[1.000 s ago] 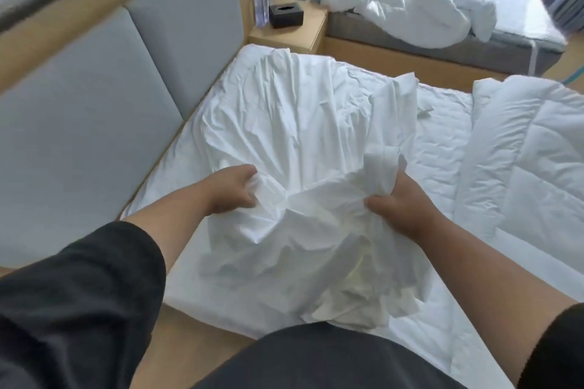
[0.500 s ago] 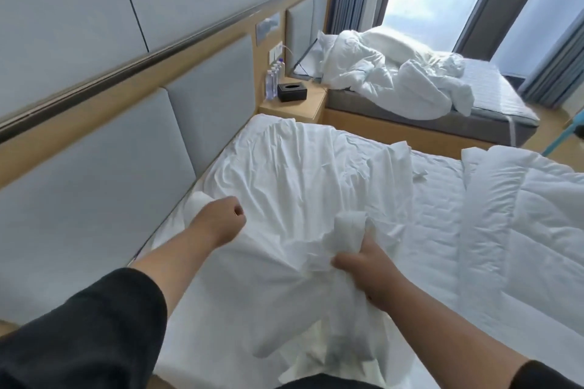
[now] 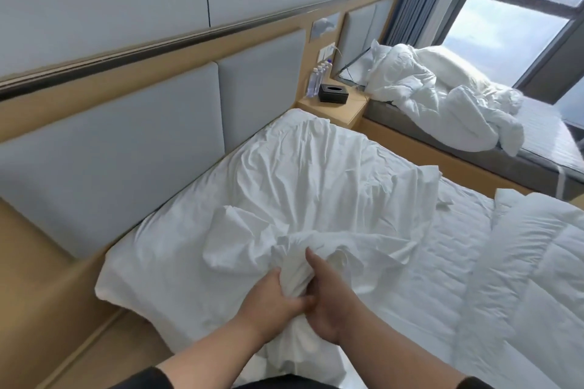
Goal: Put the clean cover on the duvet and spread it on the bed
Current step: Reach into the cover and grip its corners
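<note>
We grip a gathered bunch of the cover [image 3: 303, 196] with left hand [image 3: 271, 303] and right hand [image 3: 325, 303] curled round it; the rest lies rumpled on the bed [image 3: 458, 262], likely to locate its opening.

The two hands, apart a second ago with a bunch of cloth in each, now meet at the near edge of the bed [image 3: 442, 262]. The left hand [image 3: 271, 303], half a second ago a fist out by the headboard side, comes in and grips the same gathered neck of the cover [image 3: 316, 199] that the right hand [image 3: 325, 300] holds, thumbs touching. The cover, earlier heaped up between them, now lies flatter and spread further across the mattress.
</note>
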Action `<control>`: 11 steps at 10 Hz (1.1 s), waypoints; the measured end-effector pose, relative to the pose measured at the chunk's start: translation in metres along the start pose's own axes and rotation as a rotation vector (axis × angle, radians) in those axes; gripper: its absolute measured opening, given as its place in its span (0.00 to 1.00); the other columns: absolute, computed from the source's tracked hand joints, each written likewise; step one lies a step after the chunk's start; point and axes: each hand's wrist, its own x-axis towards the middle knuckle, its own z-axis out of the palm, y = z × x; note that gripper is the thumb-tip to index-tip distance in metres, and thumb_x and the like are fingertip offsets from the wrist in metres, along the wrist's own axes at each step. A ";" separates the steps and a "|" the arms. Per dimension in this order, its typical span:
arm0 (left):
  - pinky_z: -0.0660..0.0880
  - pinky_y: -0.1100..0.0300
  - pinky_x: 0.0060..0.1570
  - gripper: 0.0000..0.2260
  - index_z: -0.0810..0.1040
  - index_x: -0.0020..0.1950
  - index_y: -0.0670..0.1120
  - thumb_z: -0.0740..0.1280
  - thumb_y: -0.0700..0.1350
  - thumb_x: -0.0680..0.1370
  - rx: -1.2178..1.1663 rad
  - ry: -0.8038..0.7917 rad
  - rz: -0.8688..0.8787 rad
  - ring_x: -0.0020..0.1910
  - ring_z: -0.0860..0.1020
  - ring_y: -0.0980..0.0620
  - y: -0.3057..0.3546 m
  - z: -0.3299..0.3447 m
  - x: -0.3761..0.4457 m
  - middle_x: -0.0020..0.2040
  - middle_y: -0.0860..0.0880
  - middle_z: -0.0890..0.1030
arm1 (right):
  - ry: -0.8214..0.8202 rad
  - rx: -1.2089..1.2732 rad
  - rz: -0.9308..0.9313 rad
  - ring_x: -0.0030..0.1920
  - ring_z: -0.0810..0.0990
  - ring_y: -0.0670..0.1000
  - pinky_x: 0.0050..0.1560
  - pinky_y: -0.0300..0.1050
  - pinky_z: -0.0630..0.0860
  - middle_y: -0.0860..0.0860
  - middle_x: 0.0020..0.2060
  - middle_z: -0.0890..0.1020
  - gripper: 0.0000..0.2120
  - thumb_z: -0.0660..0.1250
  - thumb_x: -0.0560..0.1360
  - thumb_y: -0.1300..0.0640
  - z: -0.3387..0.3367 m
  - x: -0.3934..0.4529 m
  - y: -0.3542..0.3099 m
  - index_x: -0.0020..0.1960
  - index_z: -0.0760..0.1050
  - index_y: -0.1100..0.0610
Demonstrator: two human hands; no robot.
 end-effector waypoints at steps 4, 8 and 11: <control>0.82 0.49 0.39 0.10 0.85 0.45 0.50 0.73 0.41 0.65 -0.460 0.406 -0.079 0.41 0.85 0.41 0.008 0.044 -0.064 0.42 0.41 0.85 | -0.337 -1.197 -0.021 0.72 0.72 0.49 0.76 0.51 0.64 0.47 0.71 0.76 0.33 0.54 0.77 0.27 -0.085 -0.033 0.025 0.74 0.71 0.45; 0.81 0.56 0.42 0.11 0.84 0.49 0.59 0.73 0.43 0.72 -0.310 0.582 -0.111 0.47 0.86 0.50 0.020 0.069 -0.087 0.48 0.49 0.87 | -0.423 -1.295 -0.382 0.60 0.76 0.41 0.65 0.39 0.70 0.44 0.62 0.80 0.20 0.64 0.78 0.39 -0.141 -0.020 0.242 0.67 0.74 0.44; 0.81 0.40 0.54 0.25 0.80 0.58 0.51 0.77 0.45 0.61 -0.303 0.494 -0.321 0.48 0.86 0.44 0.005 0.060 -0.109 0.50 0.47 0.86 | -0.219 -1.230 -1.414 0.60 0.74 0.48 0.65 0.45 0.67 0.49 0.58 0.78 0.28 0.73 0.69 0.43 -0.123 -0.017 0.035 0.64 0.71 0.51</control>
